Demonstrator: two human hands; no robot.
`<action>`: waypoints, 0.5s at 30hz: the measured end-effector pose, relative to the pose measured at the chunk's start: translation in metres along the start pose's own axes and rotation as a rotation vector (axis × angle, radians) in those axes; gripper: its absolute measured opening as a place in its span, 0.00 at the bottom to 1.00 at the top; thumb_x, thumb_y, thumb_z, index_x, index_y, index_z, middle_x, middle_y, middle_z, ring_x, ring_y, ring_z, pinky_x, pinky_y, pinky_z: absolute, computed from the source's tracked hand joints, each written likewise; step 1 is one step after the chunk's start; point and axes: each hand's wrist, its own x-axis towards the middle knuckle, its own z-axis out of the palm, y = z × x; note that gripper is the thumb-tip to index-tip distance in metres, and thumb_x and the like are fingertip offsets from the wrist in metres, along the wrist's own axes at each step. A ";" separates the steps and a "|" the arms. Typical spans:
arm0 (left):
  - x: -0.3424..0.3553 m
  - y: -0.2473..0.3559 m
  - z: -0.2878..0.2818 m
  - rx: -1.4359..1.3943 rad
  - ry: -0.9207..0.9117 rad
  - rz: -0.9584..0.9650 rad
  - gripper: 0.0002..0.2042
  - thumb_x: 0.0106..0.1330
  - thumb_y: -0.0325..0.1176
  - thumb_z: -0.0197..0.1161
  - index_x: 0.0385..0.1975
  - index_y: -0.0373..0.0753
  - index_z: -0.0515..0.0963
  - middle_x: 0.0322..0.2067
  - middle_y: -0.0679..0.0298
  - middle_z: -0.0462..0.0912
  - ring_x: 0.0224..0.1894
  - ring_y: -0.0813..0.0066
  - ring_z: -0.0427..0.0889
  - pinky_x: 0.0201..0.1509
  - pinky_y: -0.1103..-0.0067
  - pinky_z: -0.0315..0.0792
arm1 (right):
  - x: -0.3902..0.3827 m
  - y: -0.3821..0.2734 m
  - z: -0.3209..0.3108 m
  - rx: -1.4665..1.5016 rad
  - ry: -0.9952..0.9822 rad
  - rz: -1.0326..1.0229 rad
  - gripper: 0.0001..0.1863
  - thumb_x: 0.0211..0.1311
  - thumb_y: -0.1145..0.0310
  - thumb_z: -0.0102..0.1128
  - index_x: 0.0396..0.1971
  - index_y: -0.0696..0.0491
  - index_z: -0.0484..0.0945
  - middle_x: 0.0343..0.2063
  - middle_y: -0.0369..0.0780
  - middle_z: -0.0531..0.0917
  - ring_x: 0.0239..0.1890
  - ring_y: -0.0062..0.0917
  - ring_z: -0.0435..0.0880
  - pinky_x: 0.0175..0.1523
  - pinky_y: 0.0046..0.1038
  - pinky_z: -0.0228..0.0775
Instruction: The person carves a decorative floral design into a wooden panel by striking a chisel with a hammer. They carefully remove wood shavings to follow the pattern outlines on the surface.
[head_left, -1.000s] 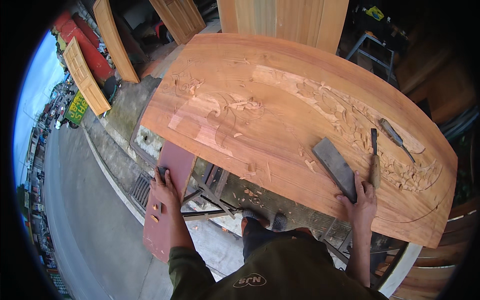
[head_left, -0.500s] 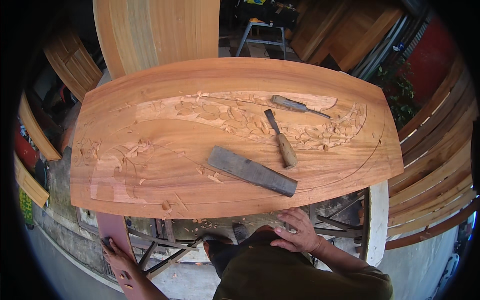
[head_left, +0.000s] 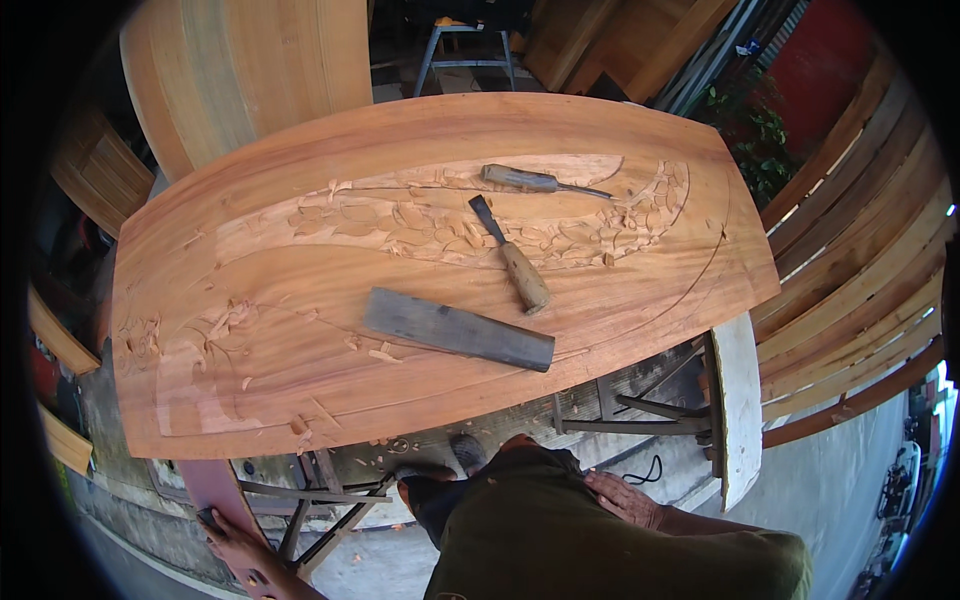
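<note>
A large wooden panel (head_left: 640, 295) with a partly carved leaf-and-flower band lies before me. A broad chisel (head_left: 523, 277) with a worn wooden handle rests on it, near a slimmer chisel (head_left: 525, 180) with a long thin shank. Closer to me lies a long dark wooden bar (head_left: 460, 330). My left hand (head_left: 238, 548) is down at the lower left on a reddish-brown board (head_left: 213, 487), its fingers closed around a small dark object (head_left: 209, 519) whose kind I cannot make out. At my waist, my right hand (head_left: 625, 498) lies flat against the dark shirt, fingers stretched out, holding nothing.
Wood shavings (head_left: 228, 320) are scattered over the panel. Dark metal stand legs (head_left: 640, 425) show beneath it, beside a pale upright slab (head_left: 738, 410). Tall boards (head_left: 250, 80) lean behind, and long planks (head_left: 850, 280) line the right. A sawhorse (head_left: 465, 62) stands at the back.
My view has shifted, so the panel and tools appear farther left. The right hand has dropped from near the panel's edge to the shirt. The left hand stays on the reddish-brown board.
</note>
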 end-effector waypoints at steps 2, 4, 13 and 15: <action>-0.002 0.010 -0.004 -0.011 -0.007 0.000 0.34 0.78 0.66 0.55 0.73 0.48 0.77 0.52 0.41 0.84 0.54 0.39 0.82 0.58 0.52 0.74 | 0.022 0.004 0.000 0.040 0.060 -0.019 0.40 0.73 0.60 0.60 0.79 0.51 0.54 0.77 0.66 0.60 0.78 0.61 0.66 0.78 0.64 0.58; -0.001 0.004 -0.008 -0.037 0.007 0.014 0.35 0.78 0.67 0.55 0.73 0.48 0.77 0.53 0.40 0.84 0.55 0.39 0.82 0.58 0.52 0.75 | 0.034 0.013 -0.001 0.067 0.070 -0.083 0.39 0.76 0.57 0.57 0.81 0.49 0.51 0.77 0.67 0.58 0.78 0.63 0.64 0.79 0.65 0.57; -0.001 0.007 -0.009 -0.005 -0.007 0.007 0.36 0.77 0.71 0.52 0.75 0.52 0.75 0.55 0.41 0.83 0.56 0.38 0.83 0.56 0.50 0.76 | 0.059 0.028 0.013 0.221 0.053 -0.230 0.50 0.74 0.39 0.58 0.85 0.46 0.45 0.77 0.68 0.58 0.79 0.63 0.63 0.79 0.60 0.59; -0.007 0.020 -0.021 -0.017 -0.011 0.036 0.34 0.79 0.64 0.54 0.72 0.44 0.76 0.58 0.43 0.84 0.55 0.36 0.83 0.57 0.52 0.76 | 0.060 0.030 0.016 0.263 0.078 -0.256 0.51 0.73 0.38 0.58 0.85 0.46 0.47 0.76 0.68 0.59 0.78 0.64 0.65 0.78 0.59 0.62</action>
